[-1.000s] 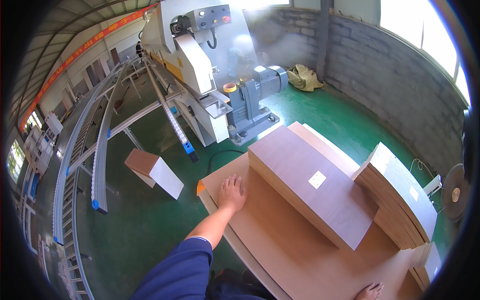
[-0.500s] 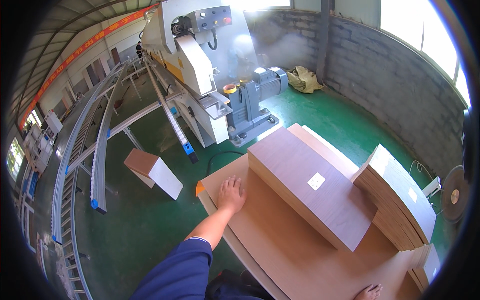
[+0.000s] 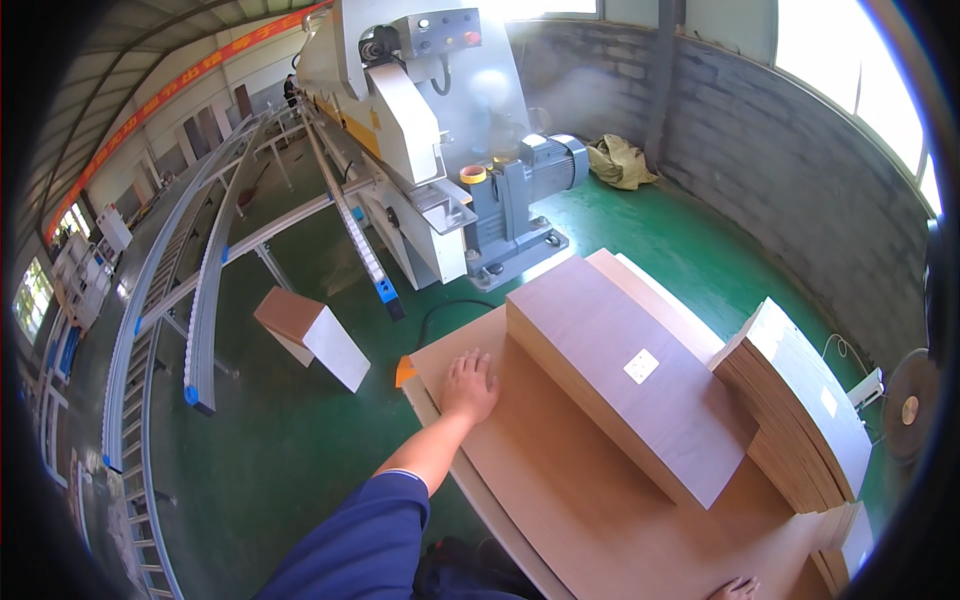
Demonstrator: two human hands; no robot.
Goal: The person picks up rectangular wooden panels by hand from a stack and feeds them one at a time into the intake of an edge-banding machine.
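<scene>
My left hand (image 3: 470, 386) lies flat on a large brown board (image 3: 560, 450), close to its far left corner, with the fingers stretched out and nothing in them. Down at the lower edge of the picture, my right hand (image 3: 738, 589) also rests on that board; only its fingers and part of its back show, spread and holding nothing. Between and beyond the hands stands a stack of wood-grain panels (image 3: 610, 350), with a white label (image 3: 641, 366) on its top. Neither hand touches this stack.
Another tall stack of panels (image 3: 790, 400) stands to the right, a smaller stack (image 3: 845, 550) nearer. Ahead is a large grey machine (image 3: 405, 120) with a motor (image 3: 555, 163). Roller rails (image 3: 205, 330) run along the left. A brown-and-white block (image 3: 315, 335) stands on the green floor (image 3: 270, 440).
The view has shifted slightly, so the scene sits a little to the right. Both hands stay where they were on the board.
</scene>
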